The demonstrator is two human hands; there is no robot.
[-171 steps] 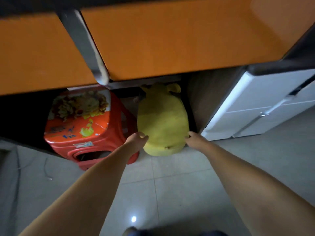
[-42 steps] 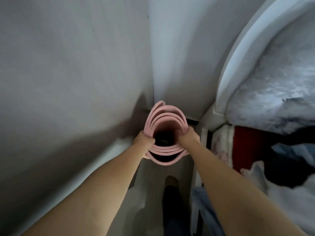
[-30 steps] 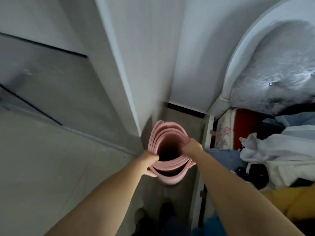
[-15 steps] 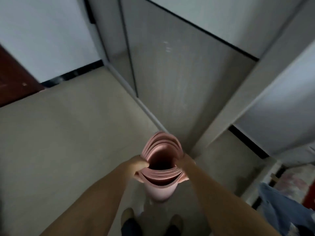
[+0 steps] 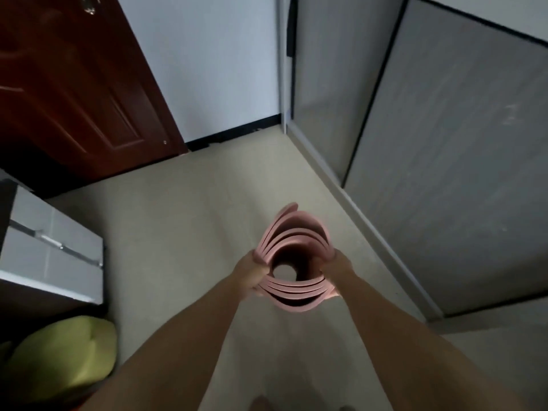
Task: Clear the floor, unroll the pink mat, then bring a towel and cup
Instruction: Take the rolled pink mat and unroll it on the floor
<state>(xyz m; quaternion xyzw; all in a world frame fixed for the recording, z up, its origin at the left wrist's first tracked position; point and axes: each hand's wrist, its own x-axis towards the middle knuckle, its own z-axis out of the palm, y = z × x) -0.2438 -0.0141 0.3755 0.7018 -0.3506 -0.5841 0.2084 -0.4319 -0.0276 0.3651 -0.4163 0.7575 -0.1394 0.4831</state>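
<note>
The pink mat (image 5: 293, 262) is rolled and held upright in front of the person, its open end turned to the camera so that the loose coils show as nested rings; it hangs over the bare middle of the floor (image 5: 184, 232), clear of the wardrobe doors (image 5: 444, 161) along the right edge and of the white drawers (image 5: 50, 256) at the left edge. The left hand (image 5: 252, 277) is clamped on the left side of the roll's rim, the thumb pressed over the layers; the right hand (image 5: 338, 268) grips the right side in the same way, though its fingers are hidden behind the roll and I cannot tell how far they wrap.

The mat looks light, soft and springy; the coils already gape, so it will probably want to uncurl once freed. Squeezing the rim only flattens the tube; a surer hold would be around the body of the roll, or on the free outer edge when laying it down; the surface seems grippy rather than slick. A yellow-green cushion (image 5: 62, 357) lies at the floor's lower left corner; the brown door (image 5: 74, 84) stands at the far left.
</note>
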